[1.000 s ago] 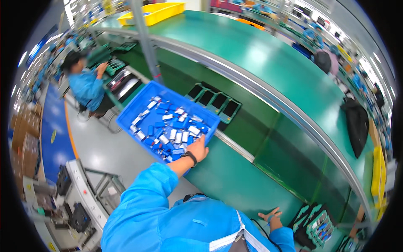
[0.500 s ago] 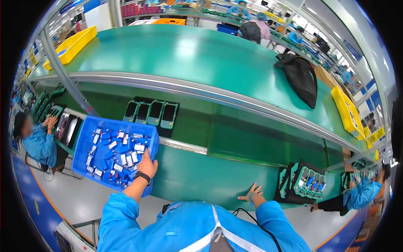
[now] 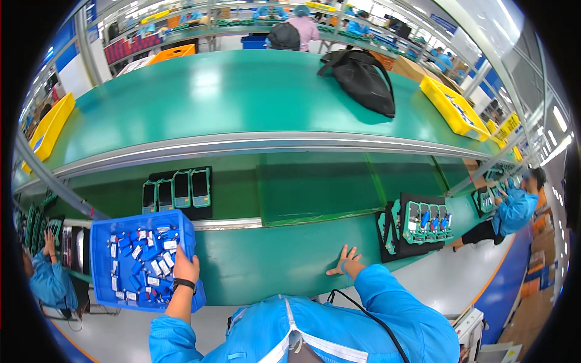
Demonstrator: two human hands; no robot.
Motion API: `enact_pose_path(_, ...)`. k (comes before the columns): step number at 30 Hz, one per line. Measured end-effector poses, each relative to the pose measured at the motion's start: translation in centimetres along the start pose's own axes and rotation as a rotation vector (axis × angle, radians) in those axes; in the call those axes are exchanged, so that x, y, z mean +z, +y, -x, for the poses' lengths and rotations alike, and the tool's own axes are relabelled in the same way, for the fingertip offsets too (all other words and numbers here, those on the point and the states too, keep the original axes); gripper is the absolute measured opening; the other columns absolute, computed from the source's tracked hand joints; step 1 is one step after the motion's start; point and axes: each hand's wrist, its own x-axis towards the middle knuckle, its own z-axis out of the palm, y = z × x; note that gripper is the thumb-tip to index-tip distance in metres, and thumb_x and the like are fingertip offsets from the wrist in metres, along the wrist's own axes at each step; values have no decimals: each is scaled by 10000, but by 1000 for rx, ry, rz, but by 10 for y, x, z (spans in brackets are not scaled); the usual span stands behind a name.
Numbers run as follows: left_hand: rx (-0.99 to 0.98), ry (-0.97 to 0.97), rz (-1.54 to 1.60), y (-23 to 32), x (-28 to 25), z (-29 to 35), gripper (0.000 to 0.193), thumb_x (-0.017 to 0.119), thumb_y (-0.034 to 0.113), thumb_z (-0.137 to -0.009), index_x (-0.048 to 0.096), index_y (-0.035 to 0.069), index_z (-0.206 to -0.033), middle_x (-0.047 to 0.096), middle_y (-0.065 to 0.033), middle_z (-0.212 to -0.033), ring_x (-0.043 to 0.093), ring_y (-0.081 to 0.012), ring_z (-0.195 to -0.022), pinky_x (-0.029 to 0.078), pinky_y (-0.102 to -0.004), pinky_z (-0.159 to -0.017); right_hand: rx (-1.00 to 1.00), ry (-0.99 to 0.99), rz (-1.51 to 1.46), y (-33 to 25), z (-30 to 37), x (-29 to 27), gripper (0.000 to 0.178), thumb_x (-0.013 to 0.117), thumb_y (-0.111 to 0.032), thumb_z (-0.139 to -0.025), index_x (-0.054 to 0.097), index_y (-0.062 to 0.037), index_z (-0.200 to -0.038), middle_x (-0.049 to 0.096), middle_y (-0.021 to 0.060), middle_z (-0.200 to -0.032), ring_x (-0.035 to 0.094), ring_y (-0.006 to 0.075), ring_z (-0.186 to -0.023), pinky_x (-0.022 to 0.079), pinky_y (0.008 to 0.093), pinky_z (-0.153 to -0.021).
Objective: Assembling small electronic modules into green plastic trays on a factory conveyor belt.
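Note:
My left hand [image 3: 186, 267] is closed over the right rim of a blue plastic bin [image 3: 189, 225] at the table's left front. Inside the bin lie many small blue battery-like packs [image 3: 140, 254] with white labels, loosely jumbled. My right hand [image 3: 346, 261] is held low over the green tabletop [image 3: 266, 266], fingers spread and nothing in it. Whether its fingers touch the surface I cannot tell. To its right, a black foam tray [image 3: 417, 243] carries several green device housings [image 3: 427, 221], some with blue packs in them.
Behind the bin, several handheld devices [image 3: 175, 192] with dark screens rest on a black mat. A metal rail [image 3: 266, 141] edges the raised green shelf, where a black bag [image 3: 363, 81] and yellow bins [image 3: 454, 109] lie. Co-workers sit left [image 3: 53, 281] and right [image 3: 514, 206].
My view has turned to the right, so the table appears shifted left. My left hand stays at the bin's rim. The right hand stays spread, now a little nearer the foam tray.

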Motion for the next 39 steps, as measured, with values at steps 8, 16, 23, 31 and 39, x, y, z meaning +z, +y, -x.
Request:
enact_pose_path(8, -10, -19, 22, 4, -5, -1, 661, 603, 151, -787, 294, -43, -1339, 474, -289, -1244, 506, -417, -1103, 432, -430, -918, -12, 34, 31, -1, -5, 6, 1470, 740, -734, -449, -208, -180, -1426, -163, 222, -1488, -1, 530, -1337, 149, 599, -1062)
enact_pose_path(16, 7, -27, 41, 6, -7, 1, 654, 603, 142, -790, 294, -50, -1332, 477, -296, -1237, 502, -421, -1106, 423, -430, -927, -16, 27, -16, 5, -3, 10, 1449, 748, -713, -476, -217, -192, -1423, -198, 211, -1481, -36, 528, -1336, 151, 647, -1036)
enact_pose_path(23, -42, -32, 13, 0, -3, 1, 644, 602, 165, -789, 315, -22, -1335, 477, -276, -1247, 518, -415, -1086, 454, -435, -888, -14, 18, 18, -1, -3, 5, 1474, 744, -727, -459, -232, -176, -1416, -170, 222, -1486, -14, 517, -1343, 152, 586, -1069)
enact_pose_path(31, -14, 19, 20, 1, -2, -8, 630, 608, 197, -783, 341, 3, -1320, 539, -279, -1147, 557, -425, -992, 479, -458, -813, -9, 18, 15, -7, -6, -3, 1454, 785, -651, -490, -244, -193, -1410, -186, 198, -1488, -8, 496, -1353, 177, 573, -1075)
enact_pose_path(39, 35, 73, -32, 10, -9, 4, 664, 663, 159, -738, 358, 34, -1314, 477, -242, -1218, 524, -410, -1045, 468, -440, -849, -5, 23, 27, 0, 2, 4, 1461, 780, -666, -482, -242, -190, -1410, -154, 204, -1495, 19, 502, -1350, 181, 566, -1077)
